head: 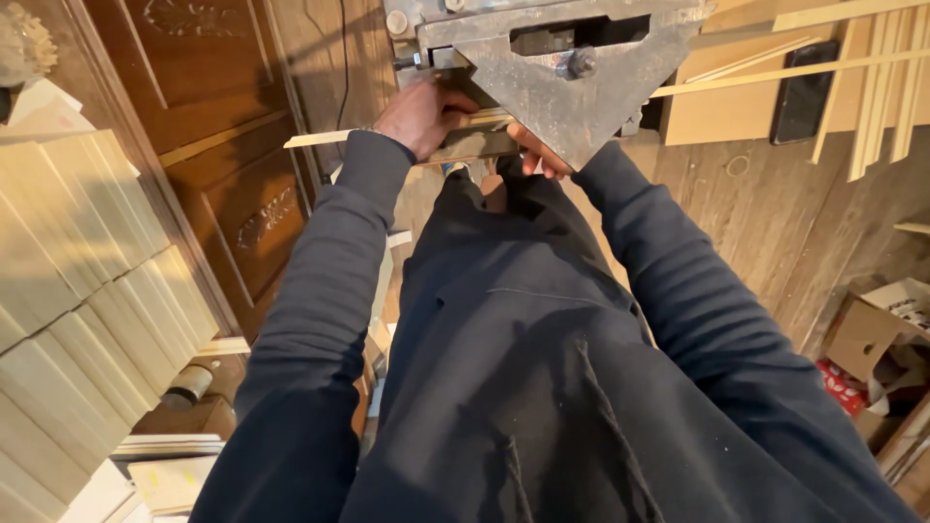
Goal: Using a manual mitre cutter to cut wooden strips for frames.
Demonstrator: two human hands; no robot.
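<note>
Hands at a metal machine (pixel 542 39), both arms in dark sleeves reaching forward from a dark hooded top. Left hand (pixel 423 114) is closed, fingers curled over a pale wooden strip (pixel 320 138) that lies across the machine's front edge; the strip's free end sticks out past the left wrist. Right hand (pixel 535 155) sits just under a triangular grey metal plate (pixel 576 92) with a bolt at its middle; only a few fingertips show below the plate's lower point, so whether this hand is gripping anything cannot be told. Strip passes between the two hands, beneath the plate. Stacks of pale cut boards (pixel 87 281) stand at left, beside carved dark wooden door panels (pixel 232 126). Loose thin wooden slats (pixel 872 87) and a black phone (pixel 804 92) lie on the bench at right. Open cardboard box (pixel 872 329) sits lower right.
</note>
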